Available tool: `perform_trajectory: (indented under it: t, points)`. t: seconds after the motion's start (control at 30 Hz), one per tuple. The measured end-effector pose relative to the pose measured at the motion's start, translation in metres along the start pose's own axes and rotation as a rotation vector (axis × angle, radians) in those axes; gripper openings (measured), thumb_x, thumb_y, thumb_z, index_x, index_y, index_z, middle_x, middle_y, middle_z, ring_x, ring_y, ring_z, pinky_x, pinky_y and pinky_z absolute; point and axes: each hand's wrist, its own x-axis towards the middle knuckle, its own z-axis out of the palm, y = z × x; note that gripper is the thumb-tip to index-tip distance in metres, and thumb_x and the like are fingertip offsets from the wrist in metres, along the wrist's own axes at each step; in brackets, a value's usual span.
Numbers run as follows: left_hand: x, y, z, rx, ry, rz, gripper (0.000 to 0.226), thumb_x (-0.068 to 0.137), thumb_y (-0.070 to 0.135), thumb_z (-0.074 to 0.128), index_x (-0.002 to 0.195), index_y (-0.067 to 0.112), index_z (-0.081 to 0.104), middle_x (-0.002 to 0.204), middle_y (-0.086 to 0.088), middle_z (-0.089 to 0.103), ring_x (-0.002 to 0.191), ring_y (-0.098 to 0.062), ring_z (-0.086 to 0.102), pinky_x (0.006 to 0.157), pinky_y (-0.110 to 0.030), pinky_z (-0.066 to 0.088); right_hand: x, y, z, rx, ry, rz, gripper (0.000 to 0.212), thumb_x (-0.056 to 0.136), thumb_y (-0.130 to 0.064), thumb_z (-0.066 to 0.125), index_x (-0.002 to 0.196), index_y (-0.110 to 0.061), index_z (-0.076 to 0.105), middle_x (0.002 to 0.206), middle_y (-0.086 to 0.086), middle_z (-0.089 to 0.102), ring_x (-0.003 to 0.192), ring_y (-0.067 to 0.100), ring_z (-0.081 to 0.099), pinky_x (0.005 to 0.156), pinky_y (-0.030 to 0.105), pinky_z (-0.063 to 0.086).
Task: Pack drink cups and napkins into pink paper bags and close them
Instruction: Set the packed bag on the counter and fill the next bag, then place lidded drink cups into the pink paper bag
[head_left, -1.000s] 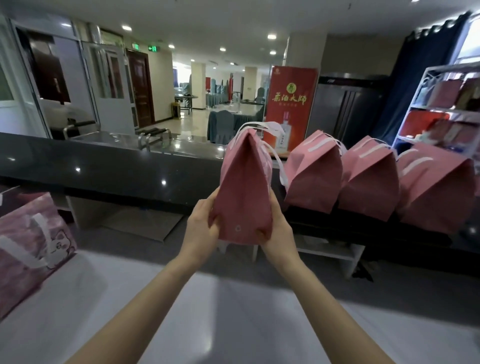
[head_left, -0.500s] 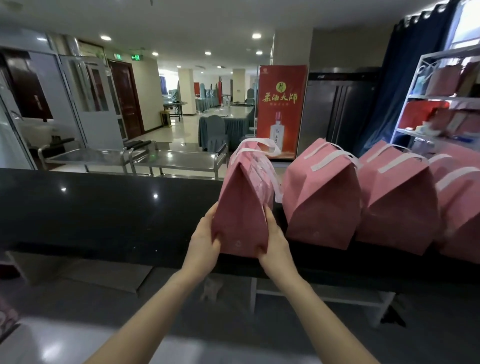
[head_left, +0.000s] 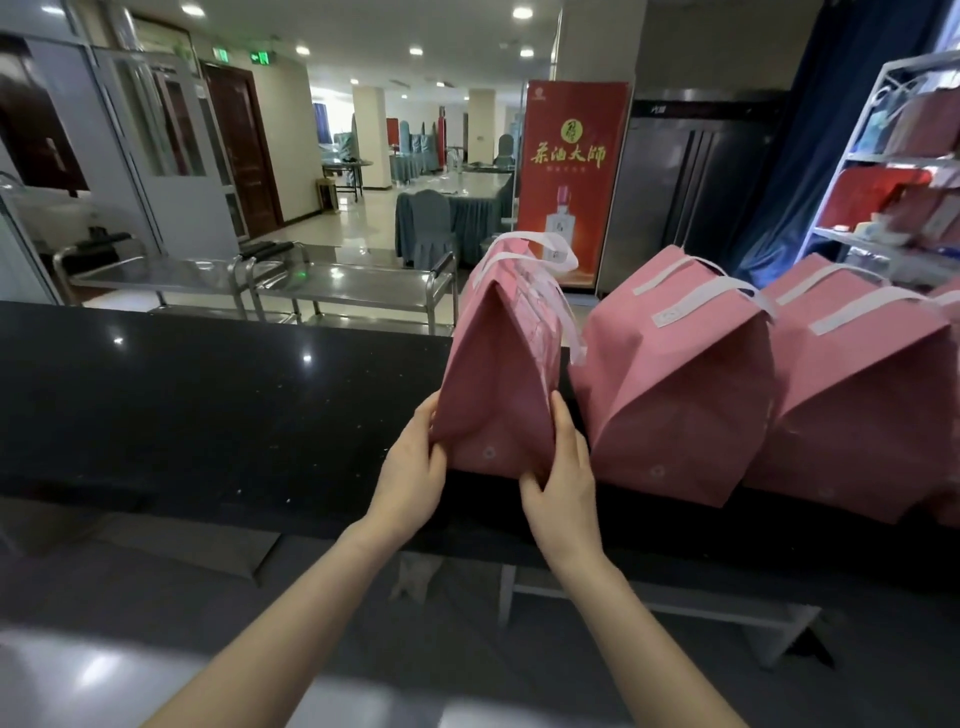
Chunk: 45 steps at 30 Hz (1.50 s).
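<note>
The pink paper bag (head_left: 498, 384), its top folded closed, stands between the hands at the near edge of the dark bench (head_left: 208, 405). The left hand (head_left: 410, 478) holds its lower left corner and the right hand (head_left: 563, 483) its lower right side. Just to the right, other closed bags (head_left: 675, 395) stand in a row.

We count pink paper bags (head_left: 498, 374) on the bench (head_left: 208, 405), three whole, a fourth cut off; steel trolleys (head_left: 358, 291), two; red banner (head_left: 569, 171), one.
</note>
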Motion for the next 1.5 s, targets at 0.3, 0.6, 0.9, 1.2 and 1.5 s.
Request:
perform_trajectory:
  t: [0.3,0.6,0.9,1.2,1.5]
  points:
    - [-0.072,-0.024,-0.096,0.235,0.178,-0.071,0.037,0.086,0.006,0.061,0.115,0.03,0.062,0.102,0.013,0.065,0.097,-0.002,0.061,0.087,-0.035,0.054,-0.047,-0.071,0.019,-0.164,-0.122,-0.572,0.061,0.081,0.002,0.062,0.139,-0.013,0.048,0.138,0.006,0.049,0.127,0.021,0.047,0.108,0.034,0.039]
    - [-0.219,-0.053,-0.303,0.609,0.515,-0.363,0.022,0.083,0.007,0.064,0.098,0.021,0.07,0.094,0.006,0.07,0.09,-0.016,0.065,0.082,-0.03,0.052,-0.084,-0.174,0.169,-0.301,-0.724,-0.931,0.047,0.08,-0.003,0.061,0.126,-0.014,0.062,0.13,0.006,0.058,0.119,0.029,0.055,0.095,0.037,0.045]
    - [-0.295,-0.089,-0.447,0.801,0.695,-0.513,0.03,0.077,0.017,0.073,0.106,0.02,0.068,0.107,0.0,0.064,0.105,-0.023,0.054,0.091,-0.039,0.045,-0.149,-0.286,0.305,-0.26,-0.842,-1.106,0.053,0.086,-0.02,0.065,0.137,-0.023,0.05,0.14,-0.002,0.05,0.129,0.021,0.045,0.108,0.034,0.035]
    - [-0.281,-0.151,-0.53,0.807,0.339,-0.303,0.054,0.076,0.04,0.073,0.125,0.02,0.061,0.129,0.002,0.06,0.135,-0.018,0.042,0.112,-0.036,0.031,-0.158,-0.369,0.416,-0.525,-0.815,-1.199,0.065,0.086,-0.017,0.059,0.145,-0.028,0.035,0.147,-0.005,0.037,0.136,0.017,0.034,0.111,0.03,0.022]
    - [-0.269,-0.166,-0.538,0.794,0.223,-0.119,0.009,0.076,0.019,0.072,0.079,0.011,0.069,0.075,-0.002,0.065,0.076,-0.023,0.057,0.067,-0.038,0.051,-0.158,-0.384,0.453,-0.735,-0.936,-1.298,0.019,0.084,-0.008,0.051,0.101,-0.014,0.055,0.097,0.003,0.06,0.097,0.025,0.054,0.086,0.035,0.04]
